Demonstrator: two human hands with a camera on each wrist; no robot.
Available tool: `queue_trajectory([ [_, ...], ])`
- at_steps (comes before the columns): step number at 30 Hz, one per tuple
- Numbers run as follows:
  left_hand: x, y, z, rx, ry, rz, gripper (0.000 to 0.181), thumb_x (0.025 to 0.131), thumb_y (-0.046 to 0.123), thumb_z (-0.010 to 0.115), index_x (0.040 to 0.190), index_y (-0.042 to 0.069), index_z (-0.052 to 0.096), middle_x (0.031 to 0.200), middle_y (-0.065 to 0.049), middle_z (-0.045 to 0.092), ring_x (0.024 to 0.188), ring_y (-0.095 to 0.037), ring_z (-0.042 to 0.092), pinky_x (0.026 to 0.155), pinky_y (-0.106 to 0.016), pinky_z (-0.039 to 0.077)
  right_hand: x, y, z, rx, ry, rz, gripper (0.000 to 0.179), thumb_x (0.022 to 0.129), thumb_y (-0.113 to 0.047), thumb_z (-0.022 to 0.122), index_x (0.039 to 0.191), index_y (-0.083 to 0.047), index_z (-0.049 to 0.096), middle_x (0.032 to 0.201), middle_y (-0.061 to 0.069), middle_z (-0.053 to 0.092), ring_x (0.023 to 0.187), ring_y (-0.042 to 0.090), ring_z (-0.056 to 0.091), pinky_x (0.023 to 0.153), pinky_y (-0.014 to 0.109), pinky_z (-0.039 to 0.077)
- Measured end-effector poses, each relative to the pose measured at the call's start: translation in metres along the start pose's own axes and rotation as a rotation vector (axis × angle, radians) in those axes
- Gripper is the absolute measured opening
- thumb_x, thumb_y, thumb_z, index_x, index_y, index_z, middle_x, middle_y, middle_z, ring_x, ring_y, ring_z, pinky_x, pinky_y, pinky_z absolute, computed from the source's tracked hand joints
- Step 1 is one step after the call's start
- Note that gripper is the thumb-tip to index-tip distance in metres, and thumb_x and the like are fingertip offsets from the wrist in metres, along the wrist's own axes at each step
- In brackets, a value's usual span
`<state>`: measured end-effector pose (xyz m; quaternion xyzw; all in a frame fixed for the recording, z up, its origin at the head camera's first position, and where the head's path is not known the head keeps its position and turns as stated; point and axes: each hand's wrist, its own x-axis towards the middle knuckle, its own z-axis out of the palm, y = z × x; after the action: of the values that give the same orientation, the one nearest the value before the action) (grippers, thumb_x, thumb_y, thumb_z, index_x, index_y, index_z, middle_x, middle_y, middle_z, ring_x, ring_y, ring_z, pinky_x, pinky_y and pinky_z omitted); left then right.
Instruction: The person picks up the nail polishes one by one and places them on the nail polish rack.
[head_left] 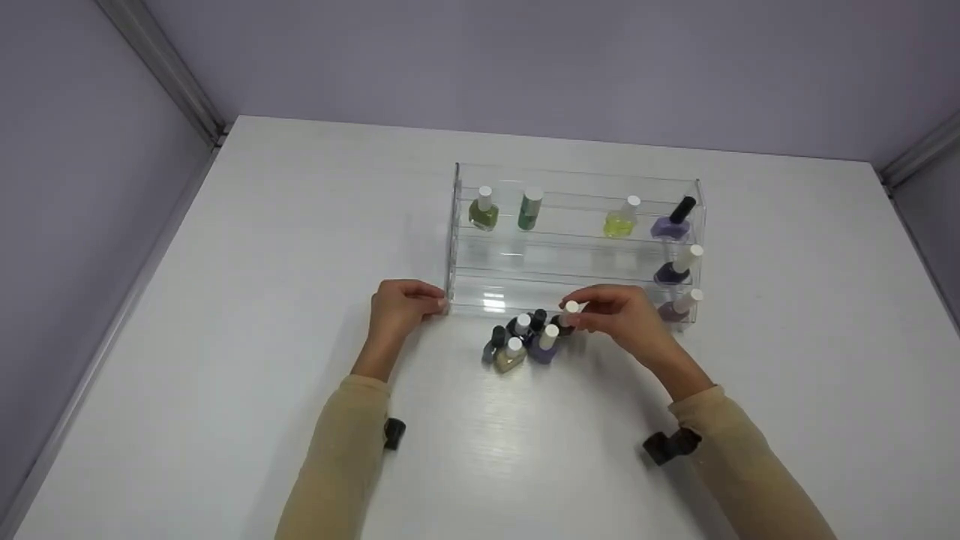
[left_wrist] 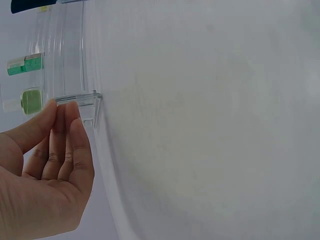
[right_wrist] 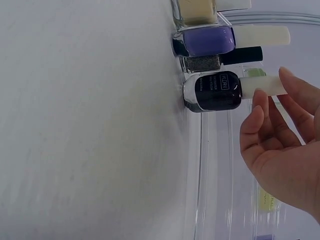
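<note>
My left hand (head_left: 396, 309) pinches the front left corner of a clear stepped rack (head_left: 555, 259) between thumb and fingertips; the left wrist view shows the rack's side panel (left_wrist: 80, 98) at those fingertips. With thumb and fingers, my right hand (head_left: 628, 319) holds the white cap of a dark nail polish bottle (right_wrist: 215, 91), which stands upright in front of the rack. Beside it cluster several more bottles, among them a purple nail polish (head_left: 543, 349), a beige nail polish (head_left: 510, 360) and a glittery dark nail polish (right_wrist: 202, 63).
On the rack's top tier stand an olive nail polish (head_left: 484, 216), a green bottle (head_left: 529, 210), a yellow bottle (head_left: 619, 223) and a lilac nail polish (head_left: 670, 228). Lower on the right side are a dark bottle (head_left: 673, 273) and a mauve bottle (head_left: 675, 310). All rests on a white table (head_left: 300, 195).
</note>
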<state>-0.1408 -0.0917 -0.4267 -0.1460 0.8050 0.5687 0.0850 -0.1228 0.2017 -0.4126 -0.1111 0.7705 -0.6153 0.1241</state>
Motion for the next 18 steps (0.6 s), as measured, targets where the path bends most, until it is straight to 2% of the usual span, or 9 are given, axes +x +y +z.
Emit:
queue_trajectory([
  [7,0.0017,0.0,-0.0002,0.001,-0.004,-0.025,0.009,0.075,0.002,0.072,0.084,-0.001,0.07,0.081,-0.008,0.067,0.066,-0.012,0.059,0.062,-0.023,0.048,-0.0005,-0.0004,-0.0005,0.015,-0.007,0.0,0.023,0.079,0.001,0.068,0.1,0.006,0.066,0.095,0.025,0.063,0.073,0.015,0.062,0.069,0.039,0.052],
  [18,0.0023,0.0006,-0.0009,0.007,-0.006,-0.038,0.009,0.075,0.003,0.072,0.083,0.0,0.071,0.081,-0.008,0.068,0.066,-0.012,0.059,0.062,-0.021,0.048,0.0018,0.0007,-0.0025,0.004,-0.018,0.027,0.025,0.078,-0.003,0.07,0.102,0.005,0.066,0.097,0.023,0.063,0.074,0.016,0.062,0.071,0.038,0.052],
])
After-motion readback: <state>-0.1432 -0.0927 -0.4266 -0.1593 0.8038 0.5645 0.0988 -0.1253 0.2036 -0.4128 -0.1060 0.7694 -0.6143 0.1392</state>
